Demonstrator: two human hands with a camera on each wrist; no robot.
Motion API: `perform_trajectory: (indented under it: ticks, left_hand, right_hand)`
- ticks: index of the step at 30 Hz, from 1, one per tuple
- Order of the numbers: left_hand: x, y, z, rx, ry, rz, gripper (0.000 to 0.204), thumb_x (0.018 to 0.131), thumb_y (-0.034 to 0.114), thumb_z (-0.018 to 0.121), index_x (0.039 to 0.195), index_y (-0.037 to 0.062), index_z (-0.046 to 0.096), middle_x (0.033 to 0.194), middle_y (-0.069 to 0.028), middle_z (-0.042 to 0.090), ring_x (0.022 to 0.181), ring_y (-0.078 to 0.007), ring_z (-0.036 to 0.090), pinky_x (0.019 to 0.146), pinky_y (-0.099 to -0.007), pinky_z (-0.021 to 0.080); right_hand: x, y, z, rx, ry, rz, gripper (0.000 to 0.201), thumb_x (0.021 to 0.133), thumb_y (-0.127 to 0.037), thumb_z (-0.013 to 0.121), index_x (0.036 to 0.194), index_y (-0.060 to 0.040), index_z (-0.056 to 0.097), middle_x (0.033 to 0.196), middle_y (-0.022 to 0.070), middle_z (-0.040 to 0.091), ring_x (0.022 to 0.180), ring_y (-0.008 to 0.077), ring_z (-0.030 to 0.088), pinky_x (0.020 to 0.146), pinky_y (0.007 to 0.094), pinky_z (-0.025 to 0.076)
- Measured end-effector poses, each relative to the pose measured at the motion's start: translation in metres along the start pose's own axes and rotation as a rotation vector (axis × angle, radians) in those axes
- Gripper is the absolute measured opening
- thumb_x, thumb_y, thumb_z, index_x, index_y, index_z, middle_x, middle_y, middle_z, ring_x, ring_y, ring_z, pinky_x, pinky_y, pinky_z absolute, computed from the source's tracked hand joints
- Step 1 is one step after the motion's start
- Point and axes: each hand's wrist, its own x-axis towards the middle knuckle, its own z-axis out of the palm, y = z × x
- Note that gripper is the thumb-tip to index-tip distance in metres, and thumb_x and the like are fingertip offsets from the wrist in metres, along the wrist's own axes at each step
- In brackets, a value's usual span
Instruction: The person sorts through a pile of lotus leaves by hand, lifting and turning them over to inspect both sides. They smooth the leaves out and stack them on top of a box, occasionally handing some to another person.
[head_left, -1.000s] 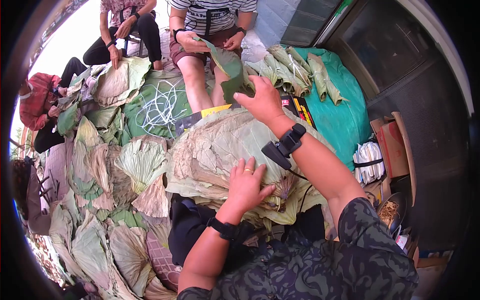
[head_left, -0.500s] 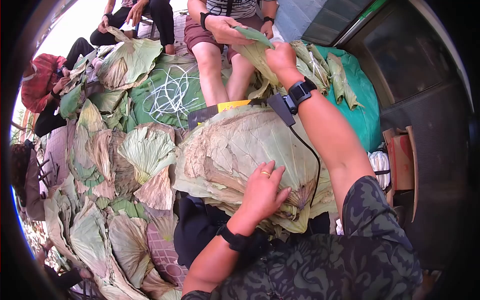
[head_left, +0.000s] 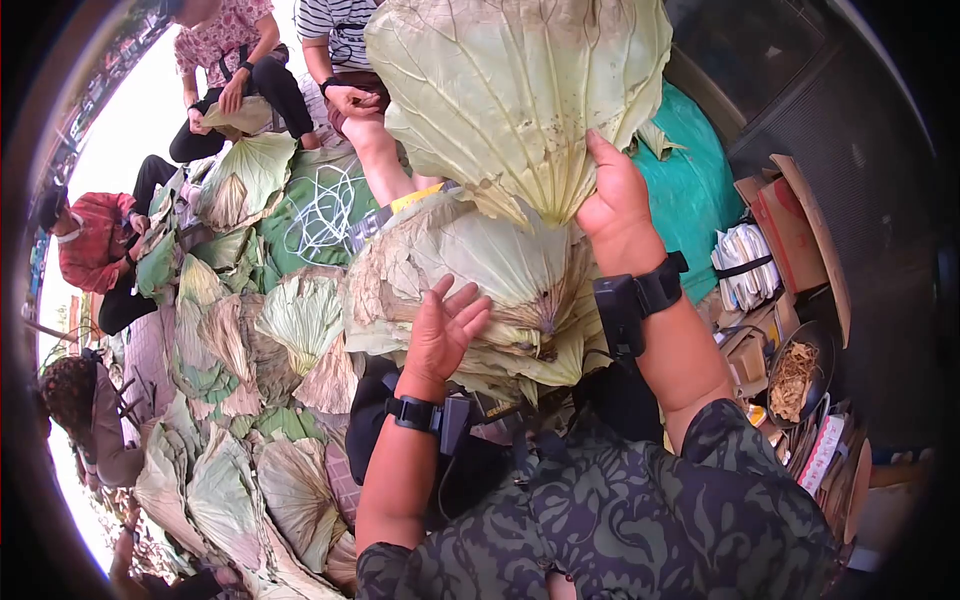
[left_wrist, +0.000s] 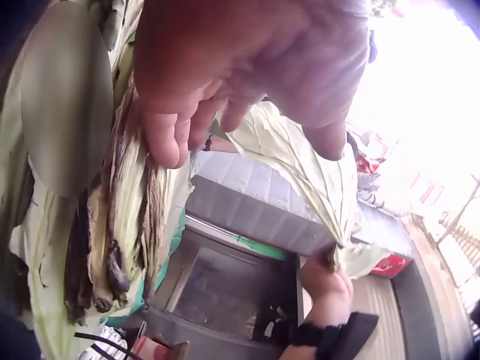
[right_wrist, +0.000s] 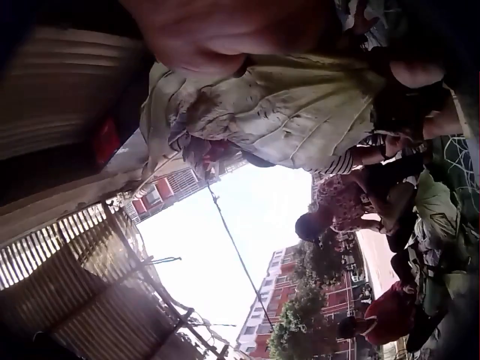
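Note:
A large pale-green dried lotus leaf [head_left: 520,90], folded like a fan, is held up in the head view. My right hand [head_left: 618,205] grips it near its narrow base, thumb lying along the near side. Below it a thick stack of dried lotus leaves [head_left: 490,245] lies over my lap, its bunched stem ends toward me. My left hand [head_left: 445,325] is over the stack's near left part, palm turned up and fingers loosely spread, holding nothing. In the left wrist view the raised leaf [left_wrist: 300,161] shows beyond the left hand [left_wrist: 255,67], with brown stem ends beside it.
More leaves [head_left: 300,320] cover the ground at left, with a tangle of white string [head_left: 328,215] on green leaves. Other people sit opposite and at left. A green tarp [head_left: 695,200], a cardboard box [head_left: 785,235] and a pan [head_left: 800,375] are at right.
My right hand took a leaf from the person opposite and brought it back, raised and spread above the stack. My left hand lifted off the stack and turned palm up.

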Motion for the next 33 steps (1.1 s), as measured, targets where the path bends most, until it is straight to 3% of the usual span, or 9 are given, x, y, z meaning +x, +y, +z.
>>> perform_trajectory:
  ticks: [6,10,12,15,18,22,24,29,33]
  left_hand:
    - [-0.006,-0.013,0.044,-0.128,0.110,-0.092,0.105,0.072,0.064,0.057,0.139,0.0039,0.005,0.132,-0.0314,0.031,0.119,-0.0435,0.039,0.096,-0.0494,0.040]
    - [0.008,-0.031,0.064,-0.145,0.004,0.034,0.073,0.089,0.055,0.040,0.139,0.0046,0.019,0.140,-0.0168,0.030,0.128,-0.0321,0.032,0.105,-0.0470,0.029]
    - [0.015,-0.033,0.066,-0.225,0.096,0.004,0.056,0.095,0.044,0.032,0.136,0.0054,0.029,0.139,-0.0105,0.035,0.127,-0.0274,0.034,0.107,-0.0445,0.025]
    - [0.017,-0.026,0.076,-0.242,0.450,0.235,0.049,0.092,0.033,0.043,0.131,0.0049,0.035,0.133,-0.0120,0.040,0.122,-0.0282,0.038,0.107,-0.0441,0.025]
    - [0.023,-0.015,0.030,-0.039,0.519,0.383,0.045,0.086,0.017,0.056,0.127,0.0088,0.039,0.109,-0.0089,0.051,0.105,-0.0262,0.048,0.094,-0.0451,0.038]
    - [0.005,-0.010,0.021,0.218,0.479,0.500,0.039,0.083,0.014,0.062,0.117,0.0088,0.044,0.098,-0.0050,0.052,0.091,-0.0209,0.052,0.078,-0.0392,0.046]
    - [-0.001,-0.008,0.020,0.104,0.565,0.209,0.031,0.082,0.017,0.065,0.106,0.0075,0.048,0.089,-0.0040,0.051,0.080,-0.0166,0.053,0.068,-0.0321,0.047]
    - [0.007,-0.011,0.013,0.320,0.840,0.136,0.025,0.082,0.022,0.066,0.089,0.0073,0.047,0.072,-0.0038,0.046,0.055,-0.0141,0.049,0.039,-0.0199,0.038]
    - [0.017,0.003,-0.011,0.353,0.830,-0.047,0.024,0.081,0.012,0.064,0.097,0.0054,0.048,0.065,-0.0036,0.048,0.054,-0.0124,0.048,0.041,-0.0207,0.038]
  right_hand:
    - [-0.063,0.035,-0.079,0.296,0.226,0.337,0.033,0.093,-0.015,0.040,0.120,0.0037,0.045,0.116,0.0161,0.054,0.105,0.0310,0.054,0.092,0.0447,0.044]
    - [-0.086,0.058,-0.116,0.159,0.318,0.365,0.035,0.092,-0.015,0.042,0.122,0.0026,0.044,0.118,0.0172,0.053,0.106,0.0316,0.054,0.093,0.0455,0.043]
    - [-0.096,0.059,-0.126,0.172,0.311,0.344,0.035,0.089,-0.012,0.046,0.120,0.0029,0.045,0.114,0.0173,0.055,0.103,0.0318,0.055,0.091,0.0461,0.044]
    - [-0.104,0.051,-0.131,0.163,0.356,0.273,0.027,0.082,-0.005,0.054,0.106,0.0062,0.051,0.103,0.0165,0.057,0.091,0.0297,0.059,0.082,0.0445,0.049]
    - [-0.115,0.038,-0.130,0.023,0.363,0.334,0.017,0.079,-0.005,0.059,0.094,0.0010,0.053,0.090,0.0117,0.060,0.076,0.0241,0.060,0.056,0.0404,0.054]
    - [-0.121,0.056,-0.152,-0.273,0.372,0.373,0.018,0.079,-0.010,0.062,0.091,-0.0022,0.052,0.083,0.0071,0.059,0.066,0.0194,0.058,0.044,0.0347,0.049]
    - [-0.120,0.059,-0.160,-0.256,0.313,0.532,0.021,0.078,-0.015,0.065,0.091,-0.0051,0.051,0.080,0.0049,0.057,0.062,0.0172,0.055,0.041,0.0312,0.045]
    - [-0.119,0.052,-0.164,-0.238,0.300,0.624,0.020,0.079,-0.015,0.064,0.093,-0.0069,0.051,0.080,0.0051,0.058,0.058,0.0174,0.056,0.041,0.0294,0.043]
    - [-0.119,0.045,-0.162,-0.274,0.273,0.643,0.019,0.080,-0.014,0.063,0.093,-0.0058,0.051,0.081,0.0064,0.059,0.054,0.0181,0.057,0.041,0.0289,0.044]
